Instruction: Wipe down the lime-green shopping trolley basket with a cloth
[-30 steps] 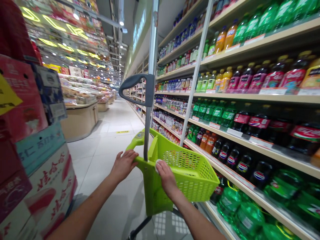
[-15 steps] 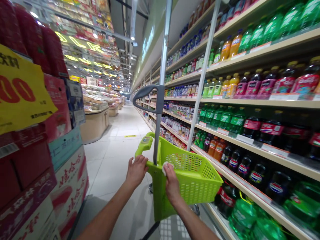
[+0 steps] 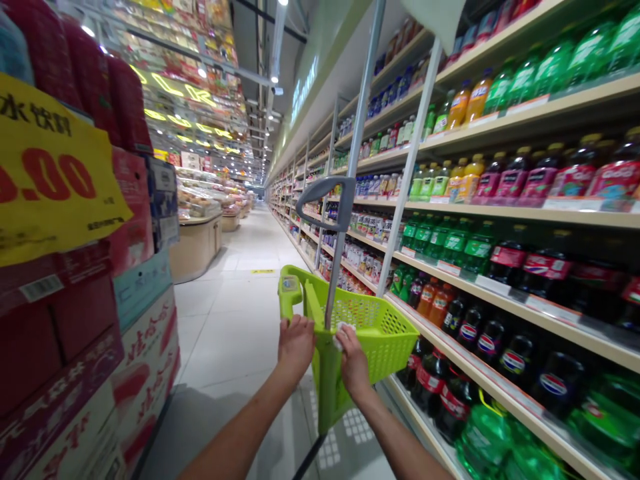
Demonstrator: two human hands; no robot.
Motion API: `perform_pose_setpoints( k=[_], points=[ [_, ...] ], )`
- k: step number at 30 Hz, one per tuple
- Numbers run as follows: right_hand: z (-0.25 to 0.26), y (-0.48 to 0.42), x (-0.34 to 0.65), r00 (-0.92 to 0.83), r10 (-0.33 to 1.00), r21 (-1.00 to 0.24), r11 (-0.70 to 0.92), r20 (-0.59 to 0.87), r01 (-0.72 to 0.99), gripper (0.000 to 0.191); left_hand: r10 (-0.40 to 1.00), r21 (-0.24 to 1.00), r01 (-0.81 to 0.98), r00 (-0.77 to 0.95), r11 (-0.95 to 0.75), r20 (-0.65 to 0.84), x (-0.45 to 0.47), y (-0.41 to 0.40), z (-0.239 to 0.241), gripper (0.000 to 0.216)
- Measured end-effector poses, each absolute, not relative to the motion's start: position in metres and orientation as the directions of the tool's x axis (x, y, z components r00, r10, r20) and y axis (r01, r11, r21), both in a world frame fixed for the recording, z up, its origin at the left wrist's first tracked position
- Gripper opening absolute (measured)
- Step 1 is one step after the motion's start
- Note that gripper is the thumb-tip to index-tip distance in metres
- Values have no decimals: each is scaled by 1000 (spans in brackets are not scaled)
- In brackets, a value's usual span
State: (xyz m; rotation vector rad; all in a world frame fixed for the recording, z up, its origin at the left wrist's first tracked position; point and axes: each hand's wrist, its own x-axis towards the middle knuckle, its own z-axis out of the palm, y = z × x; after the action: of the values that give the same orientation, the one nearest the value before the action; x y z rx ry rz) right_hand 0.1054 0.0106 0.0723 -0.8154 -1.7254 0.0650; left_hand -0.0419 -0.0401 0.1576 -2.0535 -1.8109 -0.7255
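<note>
The left grip [image 3: 296, 343] is closing its fingers over the near rim of the green basket [image 3: 390, 347], and the right grip [image 3: 354, 363] is curling shut round a white wad [image 3: 343, 327], pressing it on that same rim, seemingly to steady the basket from behind. The basket is sitting directly ahead of both grips, touching them, its metal pole [image 3: 345, 240] rising between them, with drink shelves [image 3: 500, 273] running beyond the right grip and stacked cartons [image 3: 75, 347] beyond the left.
</note>
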Motion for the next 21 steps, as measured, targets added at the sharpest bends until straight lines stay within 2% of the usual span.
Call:
perform_pose_setpoints(
  k=[2, 4, 6, 8, 16, 21],
  points=[
    [79, 8, 104, -32, 542, -469, 755, 840, 459, 49, 833, 137, 963, 124, -232, 540, -39, -40, 161, 21],
    [85, 4, 104, 12, 541, -488, 748, 841, 450, 50, 839, 235, 920, 153, -314, 523, -43, -37, 167, 31],
    [87, 0, 105, 41, 546, -502, 736, 837, 455, 49, 859, 345, 885, 110, -314, 500, -52, -31, 172, 38],
    [89, -5, 108, 56, 558, -516, 719, 828, 465, 48, 883, 392, 882, 53, -261, 467, -60, -24, 174, 33],
    [133, -25, 108, -130, 525, -418, 783, 841, 461, 42, 879, 351, 890, 105, -292, 464, -36, -28, 156, 30],
    [155, -26, 123, -209, 532, -377, 779, 821, 501, 43, 860, 279, 867, 271, -414, 432, -33, -34, 163, 33]
  ],
)
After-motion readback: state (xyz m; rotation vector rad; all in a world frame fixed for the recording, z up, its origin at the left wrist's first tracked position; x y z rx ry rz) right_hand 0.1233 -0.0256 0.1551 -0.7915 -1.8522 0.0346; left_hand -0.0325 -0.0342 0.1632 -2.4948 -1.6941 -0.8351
